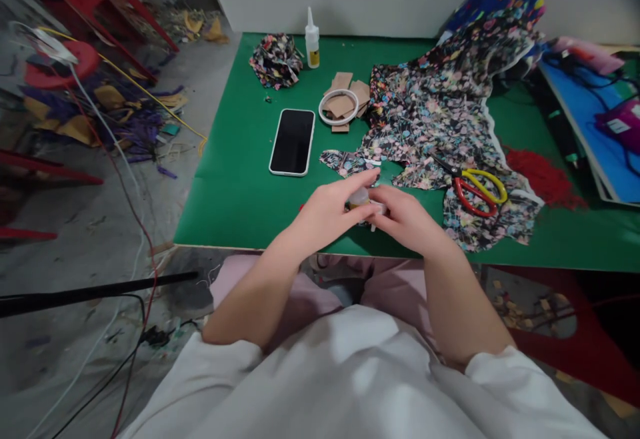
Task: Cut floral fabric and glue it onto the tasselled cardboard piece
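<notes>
My left hand (pixel 333 211) and my right hand (pixel 407 221) meet over the near edge of the green table (pixel 235 179). Together they pinch a small pale object (pixel 361 198), possibly a little glue bottle; most of it is hidden by the fingers. Both hands have their fingers closed around it. Just beyond them lies a cut piece of floral fabric (pixel 350 161), and a large sheet of the same floral fabric (pixel 435 105) spreads to the right.
A black phone (pixel 293 141) lies face up left of centre. Behind it sit a bunched fabric flower (pixel 277 59), a white glue bottle (pixel 312 42), cardboard pieces (pixel 350 92) and a white ring (pixel 339 107). Red-and-yellow scissors (pixel 475 189) rest on the fabric. Scraps and cables cover the floor on the left.
</notes>
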Demonstrator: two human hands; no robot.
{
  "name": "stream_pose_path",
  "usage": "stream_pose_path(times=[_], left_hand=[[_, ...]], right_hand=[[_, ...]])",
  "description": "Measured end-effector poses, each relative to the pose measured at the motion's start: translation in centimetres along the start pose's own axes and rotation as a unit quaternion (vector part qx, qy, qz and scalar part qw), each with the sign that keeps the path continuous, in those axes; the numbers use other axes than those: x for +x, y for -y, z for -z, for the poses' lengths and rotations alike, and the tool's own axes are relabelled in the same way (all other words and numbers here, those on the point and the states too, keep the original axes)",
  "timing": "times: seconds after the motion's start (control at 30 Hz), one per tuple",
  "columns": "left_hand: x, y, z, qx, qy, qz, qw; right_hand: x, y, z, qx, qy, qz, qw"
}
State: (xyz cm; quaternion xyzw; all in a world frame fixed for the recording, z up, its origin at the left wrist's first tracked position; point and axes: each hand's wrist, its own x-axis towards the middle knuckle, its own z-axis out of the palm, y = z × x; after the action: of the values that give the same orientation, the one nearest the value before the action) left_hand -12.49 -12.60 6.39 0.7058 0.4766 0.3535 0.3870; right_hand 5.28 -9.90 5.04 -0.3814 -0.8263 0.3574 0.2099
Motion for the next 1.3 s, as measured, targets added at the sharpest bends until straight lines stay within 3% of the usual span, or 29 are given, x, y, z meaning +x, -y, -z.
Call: stream_pose_path(times=[0.2,0.3,0.47,0.6,0.7,0.83,0.93,1.07,1.3], left_hand=[[1.4,0.6,-0.4,-0.041,-0.022,0.044,0.998],[1.6,0.8,-0.2,-0.083,-0.050,0.053,0.994],[2.0,1.2,0.2,-0.189,-0.140,0.032,0.971],[2.4,1.3,0.0,-0.288,-0.181,0.048,0.939],[2.7,0.9,-0.1,-0.369,-0.215,0.053,0.903],[2.8,0.0,0.4,-0.445,-0.244,0.110,0.855],[2.7,-0.6,0.9,-0.473,-0.248,0.130,0.835],[2.6,-0.3,1.1,-0.461,-0.250,0.115,0.844],[2.6,1.4,0.4,-0.350,-0.276,0.040,0.894]], right_hand=[[0.1,-0.2,0.1,0.010,-0.050,0.009,0.999],[-0.4,-0.7,-0.1,0.064,-0.109,-0.028,0.992],[-2.0,-2.4,-1.0,0.247,-0.230,-0.142,0.931],[-3.0,-3.1,-1.9,0.329,-0.254,-0.171,0.894],[-3.3,-3.1,-2.3,0.327,-0.258,-0.180,0.891],[-3.3,-3.4,-2.6,0.277,-0.249,-0.171,0.912],[-3.3,-3.6,-2.7,0.250,-0.248,-0.164,0.922],[-3.1,-3.4,-2.6,0.243,-0.252,-0.166,0.922],[-2.9,-3.1,-2.5,0.252,-0.267,-0.172,0.914]])
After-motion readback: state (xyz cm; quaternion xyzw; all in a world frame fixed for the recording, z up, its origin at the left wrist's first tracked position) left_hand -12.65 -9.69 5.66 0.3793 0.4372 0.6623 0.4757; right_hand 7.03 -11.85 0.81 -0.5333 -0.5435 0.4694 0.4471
